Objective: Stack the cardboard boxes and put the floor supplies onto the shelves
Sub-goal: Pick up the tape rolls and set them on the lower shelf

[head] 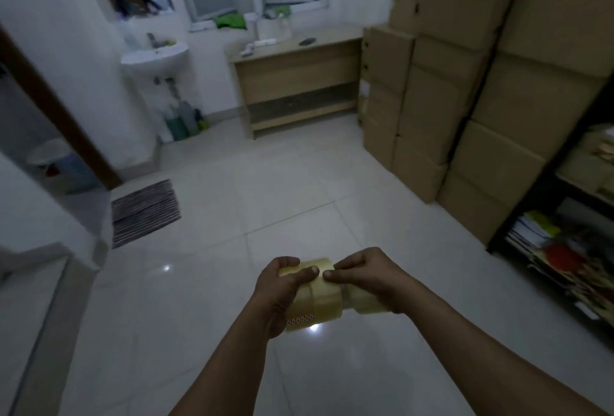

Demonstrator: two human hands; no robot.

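A: Where's the tape (327, 296)?
B: Mid-air, straight ahead, over the tile floor (232, 183). L hand (282, 286) wraps the left end and R hand (368, 272) grips the right end, thumbs almost meeting on top.
A: Axis?
B: Rolls side by side, cores in 1 line running L-R. Glossy, yellowish clear film, with a red-dotted strip on the L roll.
A: Shelf?
B: Dark rack (518, 216) off to the R, beside the stacked boxes (465, 100). R hand's nearer, so prob. a turn R.

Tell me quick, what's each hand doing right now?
Left hand: closed, gripping the tape rolls from their left side.
Right hand: closed, holding the same tape rolls from the right, thumb on top.
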